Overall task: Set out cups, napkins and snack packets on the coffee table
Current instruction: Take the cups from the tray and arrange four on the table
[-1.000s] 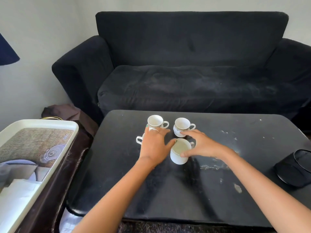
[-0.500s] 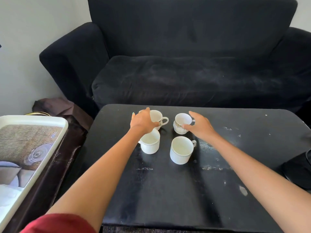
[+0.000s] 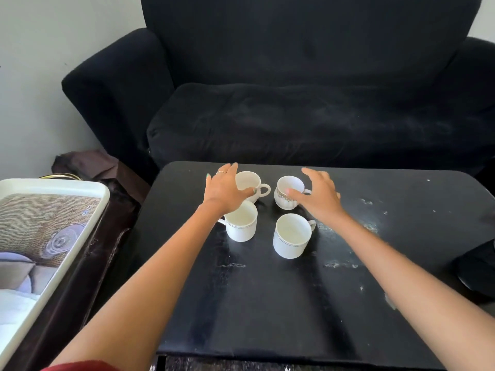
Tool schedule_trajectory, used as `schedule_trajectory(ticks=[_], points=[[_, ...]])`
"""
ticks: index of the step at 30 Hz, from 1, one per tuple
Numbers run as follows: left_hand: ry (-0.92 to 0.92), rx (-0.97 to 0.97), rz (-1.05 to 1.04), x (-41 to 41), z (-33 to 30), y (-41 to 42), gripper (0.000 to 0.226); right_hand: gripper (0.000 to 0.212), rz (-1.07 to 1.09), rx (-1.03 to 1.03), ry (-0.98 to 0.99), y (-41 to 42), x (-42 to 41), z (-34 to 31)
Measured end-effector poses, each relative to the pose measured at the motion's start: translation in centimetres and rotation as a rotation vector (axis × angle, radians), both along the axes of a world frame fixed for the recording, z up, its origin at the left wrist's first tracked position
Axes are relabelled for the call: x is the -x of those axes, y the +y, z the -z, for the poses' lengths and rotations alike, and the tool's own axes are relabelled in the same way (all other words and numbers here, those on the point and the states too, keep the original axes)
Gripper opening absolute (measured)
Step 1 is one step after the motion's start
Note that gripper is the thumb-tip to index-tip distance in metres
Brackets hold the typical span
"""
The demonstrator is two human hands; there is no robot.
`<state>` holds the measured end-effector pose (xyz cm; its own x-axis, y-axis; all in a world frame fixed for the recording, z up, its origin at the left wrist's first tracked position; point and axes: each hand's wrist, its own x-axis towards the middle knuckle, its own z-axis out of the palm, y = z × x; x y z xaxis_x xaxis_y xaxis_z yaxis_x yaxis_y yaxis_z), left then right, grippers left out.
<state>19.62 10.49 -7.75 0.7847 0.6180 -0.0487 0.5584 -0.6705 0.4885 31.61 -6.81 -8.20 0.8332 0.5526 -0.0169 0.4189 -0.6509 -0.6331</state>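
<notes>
Several white cups stand in a square on the black coffee table (image 3: 267,303). The back left cup (image 3: 251,182) and the patterned back right cup (image 3: 288,194) are plain to see, as are the front left cup (image 3: 242,223) and the front right cup (image 3: 292,236). My left hand (image 3: 223,191) hovers at the back left cup, fingers straight along its left side and thumb by its front. My right hand (image 3: 318,196) is spread beside the back right cup, its thumb at the rim. Neither hand grips a cup.
A white tray (image 3: 103,199) with a woven picture pattern sits on a dark stand to the left, with white folded material (image 3: 16,311) in its near end. A black sofa (image 3: 294,116) stands behind the table. A black object (image 3: 479,269) lies at the table's right edge.
Both hands left the two front cups and moved back to the rear pair. Since half a second ago their fingers have spread and loosened from the rear cups.
</notes>
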Motion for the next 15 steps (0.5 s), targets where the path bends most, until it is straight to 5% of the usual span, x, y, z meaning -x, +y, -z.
schedule_trajectory(ticks=[4,9,15], points=[[-0.178,-0.02,0.008,3.6,0.4,0.2,0.085,0.049,-0.166,-0.245,0.096,-3.0,1.8,-1.3],[-0.099,0.06,0.14,6.9,1.5,-0.3,0.085,0.08,-0.426,0.138,0.062,-6.1,3.5,-0.1],[-0.135,0.116,0.115,7.4,2.6,-1.6,0.062,0.074,-0.291,0.077,-0.099,-5.3,4.7,1.8]])
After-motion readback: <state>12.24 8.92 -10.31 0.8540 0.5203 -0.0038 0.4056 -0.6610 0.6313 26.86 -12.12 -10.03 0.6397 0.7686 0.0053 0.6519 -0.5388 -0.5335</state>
